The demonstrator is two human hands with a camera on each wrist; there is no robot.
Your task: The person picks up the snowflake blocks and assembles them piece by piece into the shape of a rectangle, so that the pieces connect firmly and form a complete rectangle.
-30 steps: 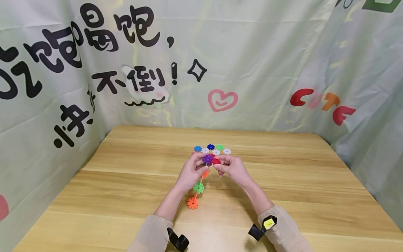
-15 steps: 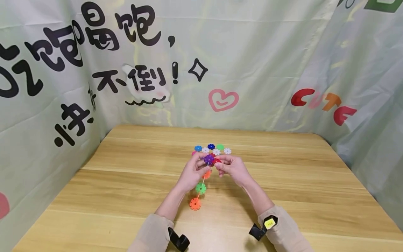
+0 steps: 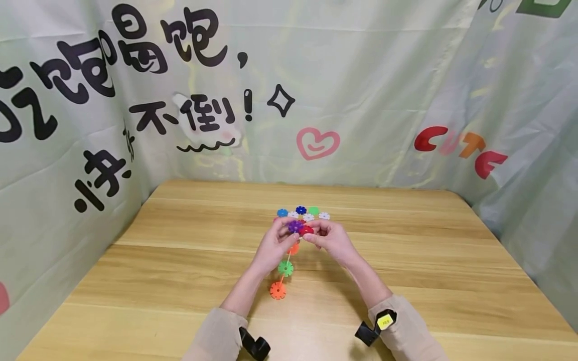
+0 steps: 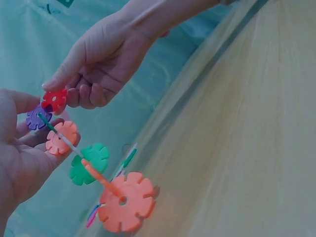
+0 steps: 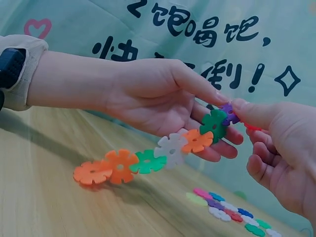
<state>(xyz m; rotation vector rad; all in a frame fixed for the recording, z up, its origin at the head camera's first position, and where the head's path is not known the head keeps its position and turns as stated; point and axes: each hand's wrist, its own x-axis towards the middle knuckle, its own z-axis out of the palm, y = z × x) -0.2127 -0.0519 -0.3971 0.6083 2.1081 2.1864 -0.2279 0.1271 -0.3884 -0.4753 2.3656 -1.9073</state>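
A chain of slotted plastic snowflake discs hangs from my left hand (image 3: 273, 245), with orange (image 5: 94, 173), green (image 5: 149, 161), white (image 5: 171, 149) and purple ones linked edge to edge. Thumb and fingers of this hand pinch the chain's upper end at the purple disc (image 4: 38, 118). My right hand (image 3: 333, 241) pinches a red disc (image 4: 54, 100) between thumb and forefinger. The red disc's edge meets the purple one; how deep the slots sit in each other I cannot tell. In the right wrist view my right thumb covers most of the red disc.
Beyond the hands, several loose discs in blue (image 3: 282, 213), dark blue (image 3: 301, 210), green (image 3: 313, 210) and white (image 3: 324, 216) lie in rows on the wooden table (image 3: 406, 260). A printed curtain (image 3: 361, 100) stands behind the table.
Both hands stay nearly in place, pinching the same discs. The red disc shows a little more between the hands, and the chain's lower end has swayed slightly right.
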